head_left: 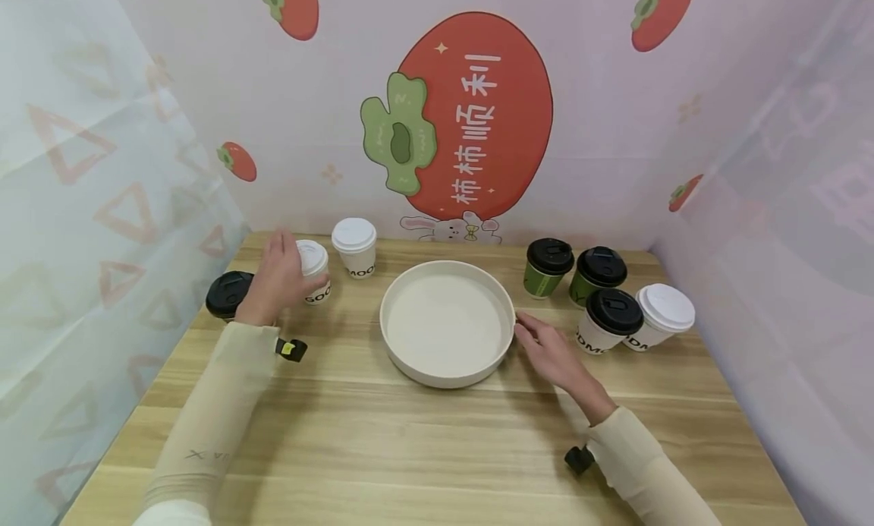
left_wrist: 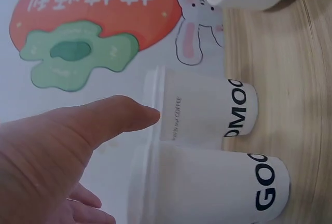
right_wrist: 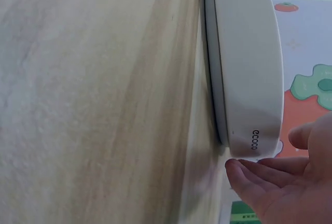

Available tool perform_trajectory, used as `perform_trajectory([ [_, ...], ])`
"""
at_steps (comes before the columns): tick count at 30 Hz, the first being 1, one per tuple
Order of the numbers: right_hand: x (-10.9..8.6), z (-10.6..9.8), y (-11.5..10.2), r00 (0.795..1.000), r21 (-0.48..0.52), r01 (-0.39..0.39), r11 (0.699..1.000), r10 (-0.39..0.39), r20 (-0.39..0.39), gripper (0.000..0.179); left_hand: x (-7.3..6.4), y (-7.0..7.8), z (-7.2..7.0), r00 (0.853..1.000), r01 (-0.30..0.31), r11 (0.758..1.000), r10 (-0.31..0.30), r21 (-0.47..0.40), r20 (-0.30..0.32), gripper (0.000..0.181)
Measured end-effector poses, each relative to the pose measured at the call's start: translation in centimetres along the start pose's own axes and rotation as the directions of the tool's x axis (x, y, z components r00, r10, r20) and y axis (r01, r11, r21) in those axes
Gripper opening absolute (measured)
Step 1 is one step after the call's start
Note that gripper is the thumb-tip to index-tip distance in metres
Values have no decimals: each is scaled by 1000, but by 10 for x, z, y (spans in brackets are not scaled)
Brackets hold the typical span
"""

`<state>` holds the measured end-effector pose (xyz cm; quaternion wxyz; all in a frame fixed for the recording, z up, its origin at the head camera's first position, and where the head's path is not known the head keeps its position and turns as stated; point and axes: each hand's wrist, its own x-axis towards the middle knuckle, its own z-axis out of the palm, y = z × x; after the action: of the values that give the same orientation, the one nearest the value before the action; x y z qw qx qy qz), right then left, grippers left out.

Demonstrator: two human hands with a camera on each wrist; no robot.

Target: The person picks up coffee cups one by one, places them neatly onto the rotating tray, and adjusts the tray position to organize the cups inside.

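A round cream tray (head_left: 447, 321) lies mid-table. My right hand (head_left: 551, 353) is at its right side; in the right wrist view the extended fingers (right_wrist: 259, 180) are by the tray wall (right_wrist: 249, 63), touching or nearly so. Over on the left, my left hand (head_left: 271, 279) is at a white paper cup with a white lid (head_left: 312, 259). The left wrist view shows the thumb (left_wrist: 124, 114) held out near the lids, with no clear grip on the cup (left_wrist: 218, 180); the other fingers are partly hidden. A second white-lidded cup (head_left: 355, 245) stands beyond it.
A black-lidded cup (head_left: 229, 294) stands left of my left wrist, partly covered by it. At the right are two green cups with black lids (head_left: 542, 281) (head_left: 583, 291), a white cup with a black lid (head_left: 611, 321) and a white-lidded cup (head_left: 662, 317). Printed cloth walls surround the table.
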<state>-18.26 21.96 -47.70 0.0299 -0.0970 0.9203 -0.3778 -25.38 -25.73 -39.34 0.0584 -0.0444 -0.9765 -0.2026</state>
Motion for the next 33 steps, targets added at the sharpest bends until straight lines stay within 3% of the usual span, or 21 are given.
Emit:
perform_trajectory([
  [4,1,2,3,1000,18,-7,1000,7,4,49,10,-6,9,999,42,998,-41,-55,19,109],
  [9,1,5,7,1000,29,2,1000,-2,1,48,13,-9,22,993,113,984,-115,-141,-9,98],
  [15,1,5,11,1000,47,1,999,-2,3,48,10,-11,39,965,208,924,-247,-320,-87,93],
  [20,1,5,12,1000,60,-13,998,12,11,50,9,-15,54,929,223,871,-326,-438,-176,96],
  [24,2,5,10,1000,83,-19,996,18,9,52,9,-19,61,903,218,827,-372,-518,-215,98],
  [30,5,7,9,1000,102,-17,995,16,15,51,7,-24,69,875,212,801,-411,-560,-257,99],
  [33,5,8,10,1000,100,-19,995,17,19,51,5,-24,70,875,196,800,-404,-567,-266,98],
])
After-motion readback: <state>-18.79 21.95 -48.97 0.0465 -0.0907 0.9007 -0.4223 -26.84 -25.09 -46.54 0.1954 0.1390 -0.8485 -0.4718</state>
